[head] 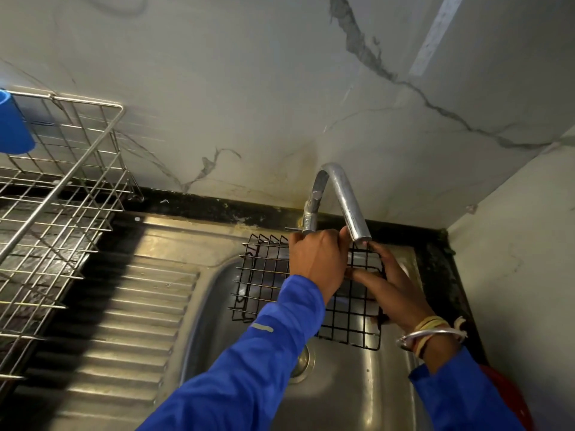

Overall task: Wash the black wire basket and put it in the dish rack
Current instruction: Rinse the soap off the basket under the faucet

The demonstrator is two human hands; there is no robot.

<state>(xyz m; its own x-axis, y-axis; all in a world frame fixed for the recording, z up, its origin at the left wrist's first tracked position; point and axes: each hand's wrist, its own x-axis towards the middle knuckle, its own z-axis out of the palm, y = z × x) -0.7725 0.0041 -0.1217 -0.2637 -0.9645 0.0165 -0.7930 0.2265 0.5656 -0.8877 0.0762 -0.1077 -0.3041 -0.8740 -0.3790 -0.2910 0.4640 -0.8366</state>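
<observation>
Above sink (342, 387), left hand (314, 262) and right hand (393, 295) grip wire basket (264, 276).

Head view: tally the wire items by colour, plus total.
Black: 1, black wire basket
Silver: 1, dish rack
Total: 2

The sink (342, 384) is brushed steel, its drainboard (124, 321) at 8 o'clock ridged. The faucet (345, 194) at 12 o'clock is dull metal. The black wire basket (258, 275) looks matt-coated; the dish rack (62, 197) at 9 o'clock is shiny wire.
</observation>
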